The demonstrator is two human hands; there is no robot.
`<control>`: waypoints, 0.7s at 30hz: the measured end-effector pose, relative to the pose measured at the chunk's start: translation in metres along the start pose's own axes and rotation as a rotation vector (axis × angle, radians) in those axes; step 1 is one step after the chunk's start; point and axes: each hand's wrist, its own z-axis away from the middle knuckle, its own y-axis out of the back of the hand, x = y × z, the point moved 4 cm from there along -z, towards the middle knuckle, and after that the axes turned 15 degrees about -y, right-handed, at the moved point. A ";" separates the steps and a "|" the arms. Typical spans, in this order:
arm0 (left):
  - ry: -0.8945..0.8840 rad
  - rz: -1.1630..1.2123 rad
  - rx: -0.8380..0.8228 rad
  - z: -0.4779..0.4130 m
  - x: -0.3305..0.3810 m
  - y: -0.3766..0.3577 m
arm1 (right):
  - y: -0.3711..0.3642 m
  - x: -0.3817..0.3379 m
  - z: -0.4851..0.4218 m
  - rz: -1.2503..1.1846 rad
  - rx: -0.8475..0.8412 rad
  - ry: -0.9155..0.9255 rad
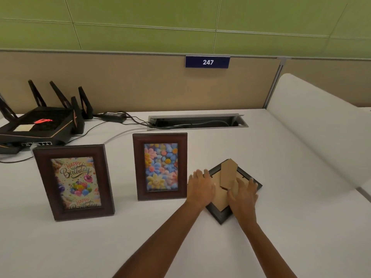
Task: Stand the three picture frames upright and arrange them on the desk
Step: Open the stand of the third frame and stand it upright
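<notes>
Two brown picture frames stand upright on the white desk (281,227): the birthday frame (74,182) at the left and the flower frame (160,166) in the middle. A third, dark frame (222,214) lies face down to the right, turned like a diamond, its cardboard back up and its brown stand flap (228,172) raised a little. My left hand (200,187) rests flat on that frame's left part. My right hand (244,194) lies on its right part, fingers by the flap. Whether either hand grips the frame is unclear.
A black router (40,125) with several antennas sits at the back left, its power brick (113,116) and cables running to an open cable slot (197,121) in the desk. A beige partition with a "247" label (207,62) stands behind. A white rounded divider (321,133) borders the right.
</notes>
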 end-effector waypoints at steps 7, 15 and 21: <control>0.217 0.036 -0.086 -0.012 0.000 -0.003 | 0.004 0.010 0.001 -0.122 -0.036 -0.062; 0.202 0.077 -0.068 -0.019 0.011 -0.002 | 0.017 0.018 -0.015 -0.205 -0.052 -0.097; 0.211 0.075 -0.042 -0.019 0.013 -0.005 | 0.027 0.021 -0.023 -0.305 -0.084 -0.162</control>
